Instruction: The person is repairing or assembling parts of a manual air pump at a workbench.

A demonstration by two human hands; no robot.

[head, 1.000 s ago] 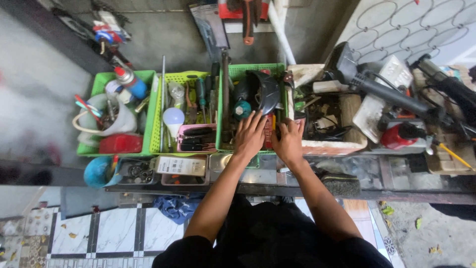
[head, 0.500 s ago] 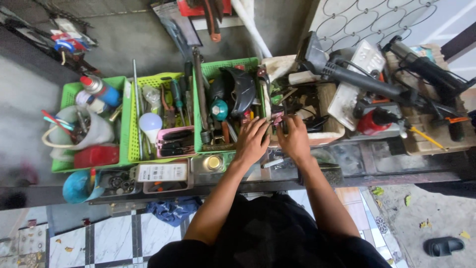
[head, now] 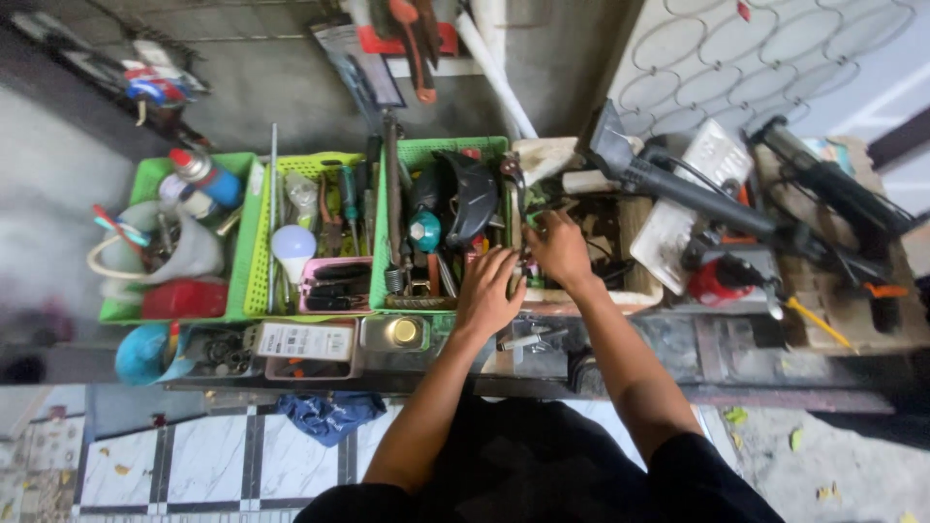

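My left hand [head: 489, 289] rests on the right rim of a green basket [head: 426, 153] crammed with tools and a black curved part. Its fingers curl over the edge and touch the tools inside. Just to the right, my right hand [head: 557, 247] reaches into a pale, dirty tray [head: 641, 291] of dark metal parts. Its fingers are bent down among the parts; what they grip is hidden. Both arms come up from the bottom of the view.
A lime basket [head: 260, 261] holds a light bulb [head: 293, 243] and screwdrivers. A green basket [head: 145, 179] at the left holds spray cans and a white jug. Black power tools [head: 678, 184] and a red one [head: 719, 281] lie at the right. A small tin [head: 405, 332] sits in front.
My view has shifted, so the baskets sit further right in the picture. My right hand has reached a little farther into the pale tray; my left hand stays on the green basket's rim.
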